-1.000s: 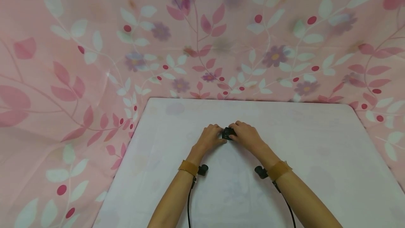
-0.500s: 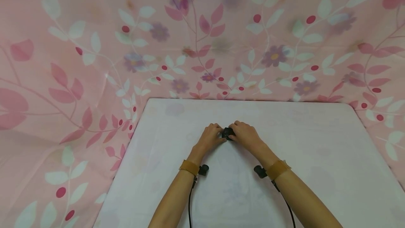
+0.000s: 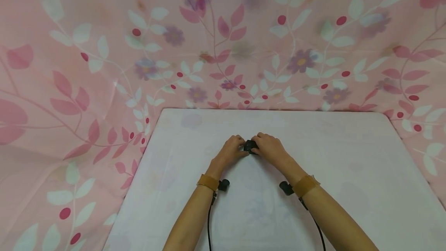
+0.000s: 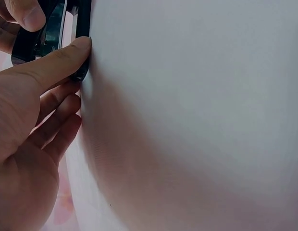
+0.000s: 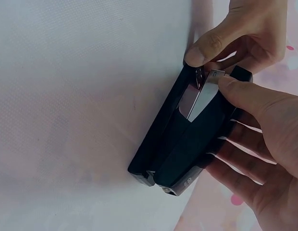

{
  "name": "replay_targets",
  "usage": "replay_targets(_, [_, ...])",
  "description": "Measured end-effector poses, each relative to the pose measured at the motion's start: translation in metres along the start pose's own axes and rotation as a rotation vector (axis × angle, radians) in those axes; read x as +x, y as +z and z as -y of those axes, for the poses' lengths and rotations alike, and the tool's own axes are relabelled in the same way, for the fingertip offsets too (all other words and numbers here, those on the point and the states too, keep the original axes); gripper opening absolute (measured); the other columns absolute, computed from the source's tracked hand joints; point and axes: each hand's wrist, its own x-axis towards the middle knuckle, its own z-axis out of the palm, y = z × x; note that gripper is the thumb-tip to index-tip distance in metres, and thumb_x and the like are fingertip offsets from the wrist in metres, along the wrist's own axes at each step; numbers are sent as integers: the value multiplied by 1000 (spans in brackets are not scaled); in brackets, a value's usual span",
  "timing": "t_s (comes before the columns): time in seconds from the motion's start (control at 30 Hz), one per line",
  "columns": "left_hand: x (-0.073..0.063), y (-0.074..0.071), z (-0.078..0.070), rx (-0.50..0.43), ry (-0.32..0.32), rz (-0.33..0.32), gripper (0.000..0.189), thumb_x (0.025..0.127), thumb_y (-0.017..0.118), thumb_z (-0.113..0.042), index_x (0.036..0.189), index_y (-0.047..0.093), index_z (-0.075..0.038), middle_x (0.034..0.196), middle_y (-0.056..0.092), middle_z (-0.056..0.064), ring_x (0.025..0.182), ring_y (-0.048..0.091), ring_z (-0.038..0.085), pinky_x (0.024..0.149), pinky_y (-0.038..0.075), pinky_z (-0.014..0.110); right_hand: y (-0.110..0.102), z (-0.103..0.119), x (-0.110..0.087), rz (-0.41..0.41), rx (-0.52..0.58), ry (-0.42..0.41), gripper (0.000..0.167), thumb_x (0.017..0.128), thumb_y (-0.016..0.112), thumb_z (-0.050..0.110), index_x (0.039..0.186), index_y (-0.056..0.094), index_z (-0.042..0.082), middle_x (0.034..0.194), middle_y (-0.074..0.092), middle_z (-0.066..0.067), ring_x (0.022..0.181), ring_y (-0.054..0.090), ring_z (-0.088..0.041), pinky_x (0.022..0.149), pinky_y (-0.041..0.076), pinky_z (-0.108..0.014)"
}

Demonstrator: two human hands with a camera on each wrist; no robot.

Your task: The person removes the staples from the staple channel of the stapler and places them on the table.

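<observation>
A black stapler point(image 5: 199, 132) with a silver metal part near its front is between my two hands. In the right wrist view its upper arm stands tilted up from the base. My left hand point(image 3: 230, 150) pinches the front end of the base, thumb on one side and fingers curled beneath, as the left wrist view shows. My right hand point(image 3: 272, 149) grips the upper arm, its thumb near the metal part and its fingers along the far side. In the head view the hands hide much of the stapler. The base lies close against the white tabletop.
The white-covered table point(image 3: 334, 146) spreads out around both hands. A pink floral cloth point(image 3: 209, 49) hangs behind it and along its left side. Each wrist wears a tan strap point(image 3: 208, 182) with a small black camera point(image 3: 224, 185) and a trailing cable point(image 3: 209, 224).
</observation>
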Motion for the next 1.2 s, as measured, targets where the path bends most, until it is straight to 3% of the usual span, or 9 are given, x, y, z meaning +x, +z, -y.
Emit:
replay_targets(0.37, [2, -2, -5, -3, 8, 30, 28, 84, 78, -22, 107, 73, -7, 112, 66, 6, 103, 57, 19, 94, 50, 31, -6, -7, -1, 14, 37, 6, 39, 88, 73, 32, 120, 67, 11, 110, 67, -8, 94, 67, -26, 81, 58, -48])
replay_targets(0.57, [1, -3, -5, 30, 6, 35, 32, 84, 78, -21, 112, 73, -7, 111, 67, 6, 104, 58, 19, 94, 50, 31, -11, -17, -6, -32, 150, -28, 40, 87, 74, 32, 120, 67, 10, 108, 67, -7, 92, 65, -24, 82, 56, -46])
replay_targets(0.87, [0, -2, -2, 23, -5, 40, 37, 85, 78, -23, 117, 71, -7, 116, 67, 6, 109, 58, 20, 97, 50, 32, -16, -30, -15, -68, 312, -17, 44, 89, 72, 33, 125, 63, 9, 119, 67, -11, 108, 64, -29, 95, 52, -49])
replay_targets(1.2, [0, -3, -3, 14, -14, 47, 37, 85, 77, -22, 118, 71, -7, 116, 66, 6, 109, 58, 21, 99, 49, 33, -18, -45, -24, -99, 495, -33, 45, 88, 73, 24, 127, 60, 6, 121, 67, -13, 107, 67, -30, 90, 56, -46])
